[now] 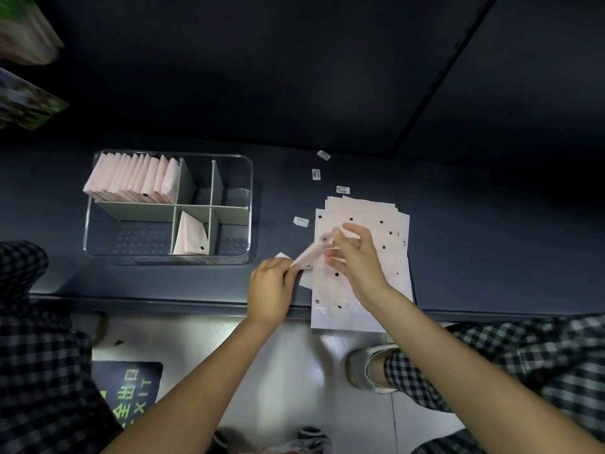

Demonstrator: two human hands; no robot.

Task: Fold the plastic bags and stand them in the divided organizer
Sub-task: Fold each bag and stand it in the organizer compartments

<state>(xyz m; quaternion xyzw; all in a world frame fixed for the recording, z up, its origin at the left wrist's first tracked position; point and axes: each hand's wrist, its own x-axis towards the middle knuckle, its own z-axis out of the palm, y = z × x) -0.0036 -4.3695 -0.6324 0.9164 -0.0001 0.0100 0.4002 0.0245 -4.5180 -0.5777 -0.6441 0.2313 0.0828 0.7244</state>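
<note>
A clear plastic divided organizer sits on the dark table. Its back-left compartment holds a row of upright folded pale pink plastic bags; one folded bag stands in the front-middle compartment. Beside a stack of flat bags, the left hand and right hand each pinch a narrow folded pink bag strip in their grip.

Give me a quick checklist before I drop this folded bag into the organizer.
1. Bag held by both hands: ok, left hand grips one end, right hand the other.
2. Fold finished: cannot tell, blurred.
3. Free compartment in organizer: ok, several hold nothing.
4. Back left row standing: ok, but packed full.
5. Front middle bag upright: not ok, it leans.
6. Flat stack on counter: not ok, near end overhangs the edge.
</note>
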